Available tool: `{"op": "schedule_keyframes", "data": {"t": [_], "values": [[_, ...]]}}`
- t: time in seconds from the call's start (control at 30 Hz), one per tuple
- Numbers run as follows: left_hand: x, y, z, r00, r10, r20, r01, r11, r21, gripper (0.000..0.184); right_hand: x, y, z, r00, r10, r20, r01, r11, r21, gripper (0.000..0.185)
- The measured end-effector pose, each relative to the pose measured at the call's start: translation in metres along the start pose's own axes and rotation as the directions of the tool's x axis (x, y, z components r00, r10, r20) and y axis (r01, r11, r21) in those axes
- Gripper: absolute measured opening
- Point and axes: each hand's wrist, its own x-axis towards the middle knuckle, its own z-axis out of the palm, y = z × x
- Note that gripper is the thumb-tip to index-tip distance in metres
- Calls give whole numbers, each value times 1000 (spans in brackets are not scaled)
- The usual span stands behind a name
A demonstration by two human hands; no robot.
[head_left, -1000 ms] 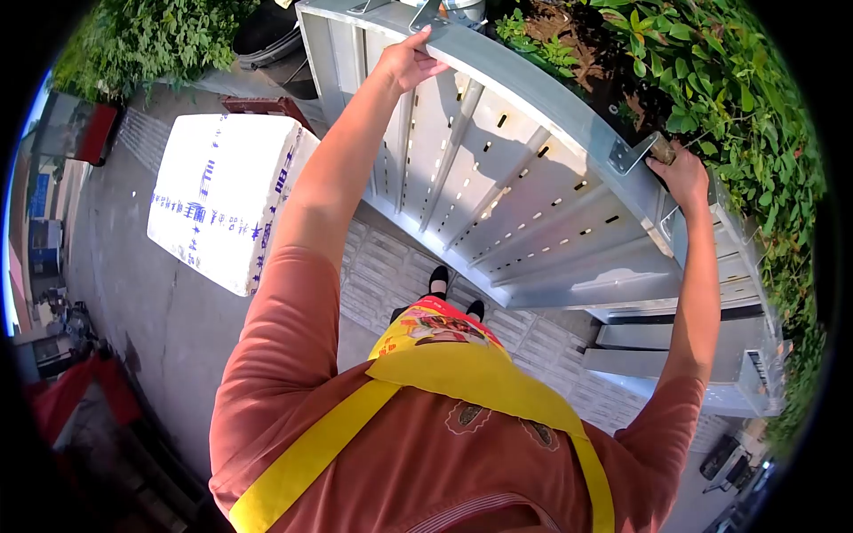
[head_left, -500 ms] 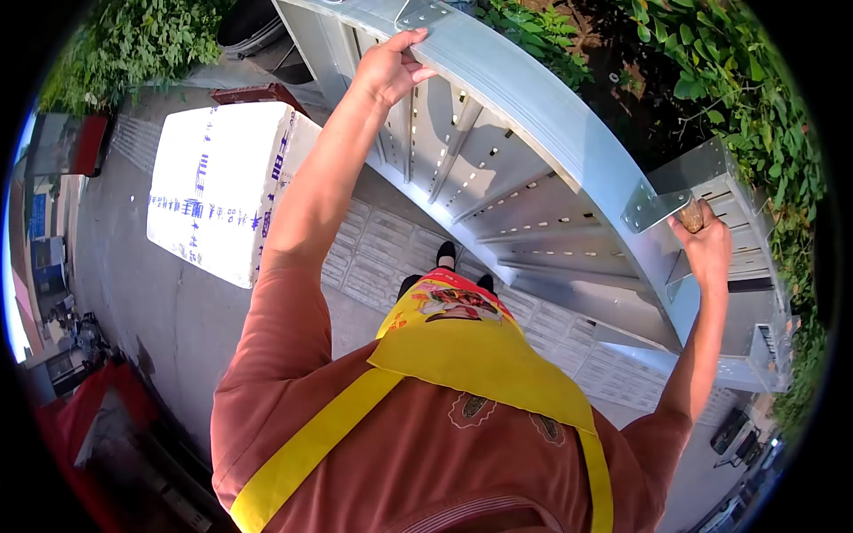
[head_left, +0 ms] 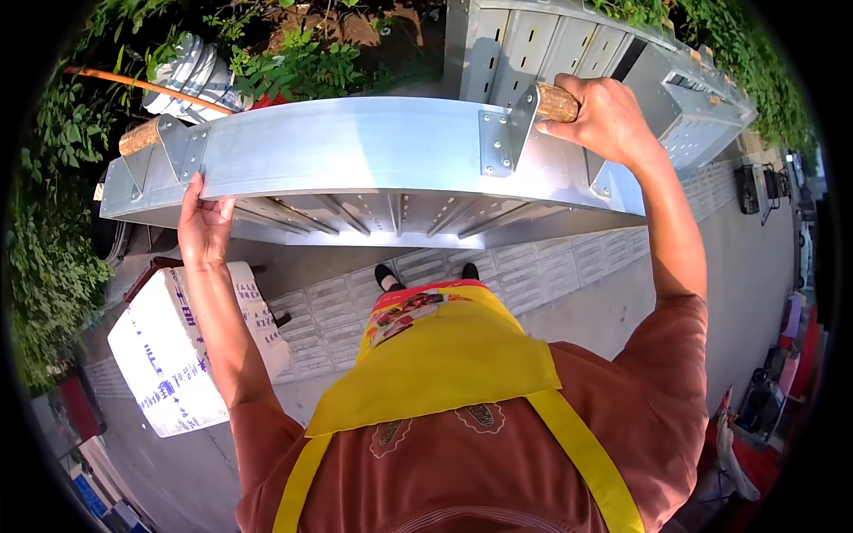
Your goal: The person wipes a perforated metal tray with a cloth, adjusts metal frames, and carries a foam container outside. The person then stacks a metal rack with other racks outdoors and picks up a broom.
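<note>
A long sheet-metal trough [head_left: 355,147] is in front of me, tilted so its smooth side faces up and its slotted, ribbed inside shows below the near edge. My right hand [head_left: 609,115] is closed round a short wooden handle [head_left: 557,103] bracketed to the trough's right part. At the left, my left hand [head_left: 206,226] grips the near edge, thumb on the outer side. Some of its fingers are partly hidden by the metal. Just beyond that hand is a second wooden handle [head_left: 139,136], which nothing holds.
A white foam box [head_left: 169,355] with blue print stands at the lower left. Behind the right hand is another slotted metal unit [head_left: 533,53]. Leafy bushes [head_left: 302,75] and a wrapped white bundle [head_left: 191,80] border the far side. Paving [head_left: 329,320] lies under my feet.
The trough has swung round from a steep slant to lying nearly level across the view. Both hands have stayed on it, and the foam box now appears lower left.
</note>
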Motion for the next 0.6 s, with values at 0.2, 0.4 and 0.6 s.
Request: {"op": "schedule_keyframes", "data": {"t": [0.2, 0.4, 0.6], "values": [[-45, -58, 67, 1000, 16, 23, -16, 1000, -11, 24, -41, 101, -10, 993, -56, -108, 55, 998, -15, 35], [-100, -126, 131, 997, 73, 11, -73, 996, -43, 24, -80, 190, -13, 991, -32, -133, 23, 997, -67, 36], [-142, -149, 149, 997, 59, 40, -54, 993, -102, 24, -136, 206, -37, 997, 7, -73, -10, 999, -38, 34]]}}
